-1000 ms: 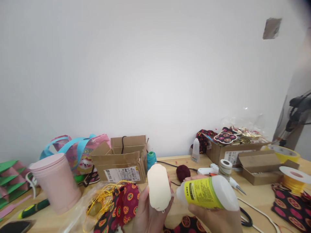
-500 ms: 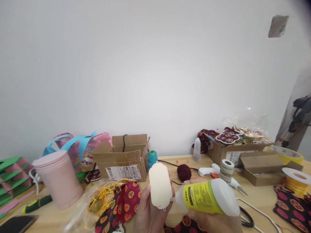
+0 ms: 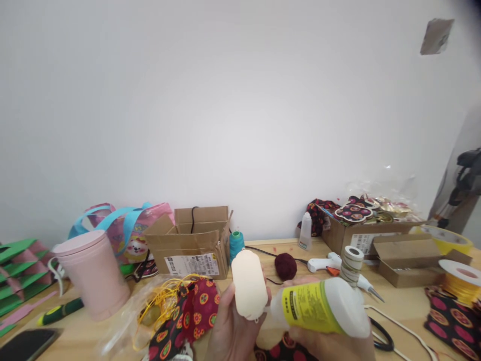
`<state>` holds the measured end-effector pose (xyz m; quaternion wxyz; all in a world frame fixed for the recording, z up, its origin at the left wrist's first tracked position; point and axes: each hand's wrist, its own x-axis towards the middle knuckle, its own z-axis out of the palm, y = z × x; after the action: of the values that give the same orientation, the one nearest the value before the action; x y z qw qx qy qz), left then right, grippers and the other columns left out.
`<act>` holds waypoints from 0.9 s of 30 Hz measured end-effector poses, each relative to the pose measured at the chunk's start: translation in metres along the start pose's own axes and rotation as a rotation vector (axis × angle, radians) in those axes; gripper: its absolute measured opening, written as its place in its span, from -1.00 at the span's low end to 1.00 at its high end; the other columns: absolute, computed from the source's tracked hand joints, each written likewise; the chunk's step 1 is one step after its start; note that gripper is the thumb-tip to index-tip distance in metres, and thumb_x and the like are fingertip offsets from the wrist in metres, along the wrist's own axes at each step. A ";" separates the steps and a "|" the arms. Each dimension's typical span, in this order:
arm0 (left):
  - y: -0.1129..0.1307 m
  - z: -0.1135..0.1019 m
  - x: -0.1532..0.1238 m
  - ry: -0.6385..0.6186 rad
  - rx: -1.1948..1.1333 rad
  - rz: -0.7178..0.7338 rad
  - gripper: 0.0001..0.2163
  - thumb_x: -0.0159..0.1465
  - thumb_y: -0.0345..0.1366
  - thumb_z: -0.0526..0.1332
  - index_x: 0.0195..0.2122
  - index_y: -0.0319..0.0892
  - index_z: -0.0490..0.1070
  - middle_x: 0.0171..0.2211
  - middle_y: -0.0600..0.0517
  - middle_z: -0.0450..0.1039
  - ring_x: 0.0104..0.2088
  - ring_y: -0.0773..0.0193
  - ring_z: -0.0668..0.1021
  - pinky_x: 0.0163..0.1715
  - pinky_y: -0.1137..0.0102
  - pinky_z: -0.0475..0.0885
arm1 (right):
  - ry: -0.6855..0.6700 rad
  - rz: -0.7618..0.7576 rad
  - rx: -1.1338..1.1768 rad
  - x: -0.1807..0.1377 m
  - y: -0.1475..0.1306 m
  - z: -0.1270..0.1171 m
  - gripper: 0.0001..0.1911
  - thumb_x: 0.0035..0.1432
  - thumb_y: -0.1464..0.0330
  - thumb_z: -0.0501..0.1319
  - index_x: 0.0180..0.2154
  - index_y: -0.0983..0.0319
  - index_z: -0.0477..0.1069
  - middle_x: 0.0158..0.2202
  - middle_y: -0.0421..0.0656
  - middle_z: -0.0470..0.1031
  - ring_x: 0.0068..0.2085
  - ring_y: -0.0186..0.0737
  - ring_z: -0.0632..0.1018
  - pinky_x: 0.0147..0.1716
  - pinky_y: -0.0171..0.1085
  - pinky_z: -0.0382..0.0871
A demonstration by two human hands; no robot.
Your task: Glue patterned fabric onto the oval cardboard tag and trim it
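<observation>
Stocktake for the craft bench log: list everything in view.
cream cutout: 1, cream, held up in left hand
glue bottle: 1, white with yellow label, in right hand, nozzle at the cutout
pink tumbler: 1, pink, table left
tote bag: 1, pink with blue straps, behind tumbler
open box: 1, brown, table centre
teal spool: 1, teal, beside open box
patterned fabric: 1 piece, red and black, near left hand
glue gun: 1, white, table right
tape roll: 1, white, by glue gun
left hand: 1, grip on cutout
right hand: 1, grip on bottle
</observation>
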<state>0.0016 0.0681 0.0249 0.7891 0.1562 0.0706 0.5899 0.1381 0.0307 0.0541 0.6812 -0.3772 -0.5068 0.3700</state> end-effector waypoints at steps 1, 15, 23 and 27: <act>0.000 0.000 0.000 0.004 0.000 -0.003 -0.78 0.04 -0.26 0.18 -0.28 -0.10 0.50 -0.35 -0.04 0.55 -0.37 0.23 0.52 -0.20 0.31 0.34 | 0.006 0.006 0.019 0.000 0.000 0.001 -0.61 -0.41 0.33 0.38 -0.39 0.15 0.42 -0.43 -0.18 0.57 -0.41 -0.05 0.57 -0.42 -0.26 0.50; -0.004 0.002 0.000 -0.093 0.114 -0.012 -0.76 0.12 -0.24 0.08 -0.33 -0.18 0.51 -0.44 -0.04 0.54 -0.33 0.20 0.51 -0.14 0.29 0.29 | -0.072 -0.013 -0.013 -0.001 0.012 0.001 -0.67 -0.35 0.27 0.36 -0.39 0.08 0.43 -0.42 -0.21 0.57 -0.44 -0.03 0.56 -0.57 -0.23 0.51; -0.007 0.001 -0.001 -0.066 0.102 -0.033 -0.76 0.13 -0.27 0.07 -0.31 -0.19 0.50 -0.40 -0.03 0.53 -0.22 0.17 0.48 -0.12 0.30 0.27 | -0.158 -0.057 0.061 0.004 0.009 0.002 -0.74 -0.32 0.24 0.34 -0.42 0.05 0.45 -0.50 -0.21 0.56 -0.50 0.00 0.55 -0.58 -0.20 0.49; -0.006 0.002 -0.001 -0.097 0.088 -0.012 -0.74 0.15 -0.26 0.03 -0.37 -0.18 0.51 -0.43 -0.04 0.53 -0.23 0.17 0.48 -0.13 0.29 0.28 | -0.062 -0.043 0.078 0.001 0.008 0.003 -0.64 -0.37 0.32 0.38 -0.37 0.13 0.43 -0.48 -0.18 0.56 -0.48 -0.03 0.56 -0.53 -0.23 0.49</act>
<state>0.0070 0.0651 0.0244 0.7875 0.2186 0.0590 0.5733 0.1350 0.0359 0.0480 0.6871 -0.3277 -0.5209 0.3863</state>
